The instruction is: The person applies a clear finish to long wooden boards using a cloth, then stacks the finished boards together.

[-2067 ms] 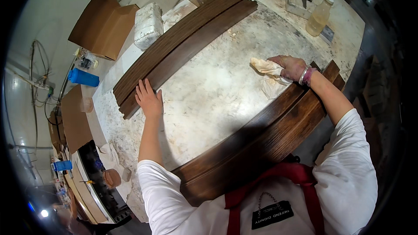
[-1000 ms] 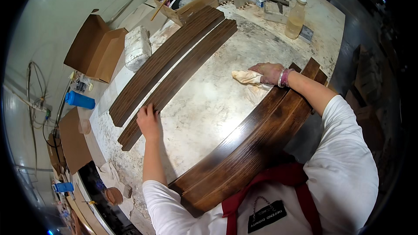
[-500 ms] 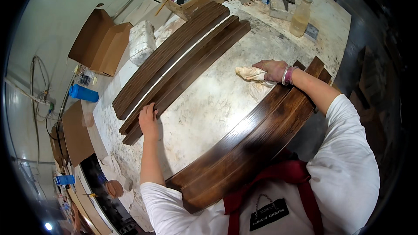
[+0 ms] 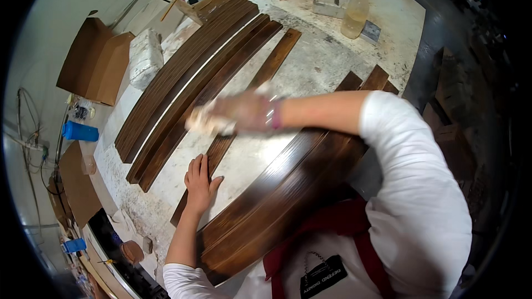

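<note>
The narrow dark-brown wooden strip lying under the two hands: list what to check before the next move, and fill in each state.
1. Left hand over the strip: ok. The bare left hand lies across the narrow dark-brown wooden strip, towards its lower end.
2. Cloth in hand: ok. The right hand holds a crumpled off-white cloth.
3. Cloth touching the strip: cannot tell; hand and cloth are blurred.
4. Strip's whole upper face visible: not ok; both hands cover parts.
5. Strip apart from its neighbours: ok. Whitish stained tabletop shows on both sides.
6. Clear bottle of yellowish liquid upright and capped: ok.
</note>
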Demonstrator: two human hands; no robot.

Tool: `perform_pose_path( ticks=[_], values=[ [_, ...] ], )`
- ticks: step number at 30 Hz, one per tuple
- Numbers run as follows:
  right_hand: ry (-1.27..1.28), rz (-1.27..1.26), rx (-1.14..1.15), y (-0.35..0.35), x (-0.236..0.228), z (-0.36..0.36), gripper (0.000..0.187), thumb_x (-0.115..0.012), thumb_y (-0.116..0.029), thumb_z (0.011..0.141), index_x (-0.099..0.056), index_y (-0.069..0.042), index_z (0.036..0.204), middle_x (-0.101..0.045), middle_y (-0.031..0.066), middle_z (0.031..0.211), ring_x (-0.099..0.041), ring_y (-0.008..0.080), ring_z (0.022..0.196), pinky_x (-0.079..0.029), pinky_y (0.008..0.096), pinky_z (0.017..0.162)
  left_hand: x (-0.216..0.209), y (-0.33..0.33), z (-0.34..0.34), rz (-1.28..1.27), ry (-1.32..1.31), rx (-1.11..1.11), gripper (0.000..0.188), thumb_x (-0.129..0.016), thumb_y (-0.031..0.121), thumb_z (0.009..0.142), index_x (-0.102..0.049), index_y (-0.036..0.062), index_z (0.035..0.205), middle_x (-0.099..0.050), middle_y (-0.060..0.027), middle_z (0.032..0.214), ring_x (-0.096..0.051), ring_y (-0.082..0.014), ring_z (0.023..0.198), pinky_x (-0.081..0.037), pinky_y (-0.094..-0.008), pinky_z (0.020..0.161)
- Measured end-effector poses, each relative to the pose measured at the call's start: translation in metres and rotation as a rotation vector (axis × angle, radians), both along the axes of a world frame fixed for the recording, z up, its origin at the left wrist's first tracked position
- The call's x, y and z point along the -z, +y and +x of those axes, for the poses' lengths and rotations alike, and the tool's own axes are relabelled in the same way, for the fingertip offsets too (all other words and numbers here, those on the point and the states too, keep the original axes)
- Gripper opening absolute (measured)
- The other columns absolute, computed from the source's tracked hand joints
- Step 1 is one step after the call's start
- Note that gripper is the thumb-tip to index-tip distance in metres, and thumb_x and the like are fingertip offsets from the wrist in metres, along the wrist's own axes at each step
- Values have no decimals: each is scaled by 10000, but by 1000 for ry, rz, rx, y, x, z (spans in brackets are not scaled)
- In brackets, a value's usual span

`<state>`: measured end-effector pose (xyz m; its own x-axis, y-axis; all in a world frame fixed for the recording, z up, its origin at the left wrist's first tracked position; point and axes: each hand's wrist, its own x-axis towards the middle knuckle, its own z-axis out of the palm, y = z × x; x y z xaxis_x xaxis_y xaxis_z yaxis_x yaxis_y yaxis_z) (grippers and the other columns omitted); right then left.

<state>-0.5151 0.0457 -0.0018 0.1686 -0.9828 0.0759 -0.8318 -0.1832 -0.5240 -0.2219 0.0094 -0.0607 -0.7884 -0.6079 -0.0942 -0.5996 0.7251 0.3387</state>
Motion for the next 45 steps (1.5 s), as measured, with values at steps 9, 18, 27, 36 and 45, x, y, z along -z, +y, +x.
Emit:
perform_pose_path(
  ticks=[9, 18, 27, 36, 45],
  values=[
    [-338, 200, 752, -32, 50, -234, 275, -496, -238, 903, -633, -85, 1086, -662, 194, 1031, -670, 290, 898, -522, 398, 800, 11, -4, 0, -171, -97, 112, 555, -507, 170, 903, -355, 42, 1421, -330, -149, 1472, -302, -356, 1353, -242, -480, 1083],
    [101, 228, -124, -40, 61, 90, 279, -455, -149, 910, -560, -80, 1160, -562, 150, 1239, -588, 323, 1057, -463, 412, 937, 27, -8, 19, -100, 7, 32, 653, -635, 263, 842, -366, 98, 1415, -377, -146, 1424, -333, -348, 1329, -295, -495, 1048],
    [209, 22, 409, 11, 45, -92, 397, -574, -42, 844, -521, -109, 1232, -619, 147, 1110, -613, 274, 1024, -473, 378, 874, -36, -20, 203, 101, -73, -300, 745, -809, 232, 681, -459, 70, 1319, -484, -138, 1222, -522, -304, 1087, -451, -364, 898],
    [111, -125, -548, -43, 74, 251, 136, -571, -77, 804, -631, -79, 925, -627, 126, 936, -620, 302, 920, -514, 422, 795, -5, -2, 211, 374, 292, -508, 762, -725, 69, 760, -357, 89, 1427, -545, -127, 1158, -577, -231, 916, -493, -296, 809],
    [-322, 132, -343, -32, 74, 195, 178, -526, -112, 891, -642, -125, 1025, -667, 78, 987, -635, 213, 897, -527, 340, 781, -17, -12, 214, 321, 215, -367, 794, -739, 106, 755, -337, 96, 1440, -602, -104, 1054, -547, -181, 888, -471, -301, 827]
  ],
)
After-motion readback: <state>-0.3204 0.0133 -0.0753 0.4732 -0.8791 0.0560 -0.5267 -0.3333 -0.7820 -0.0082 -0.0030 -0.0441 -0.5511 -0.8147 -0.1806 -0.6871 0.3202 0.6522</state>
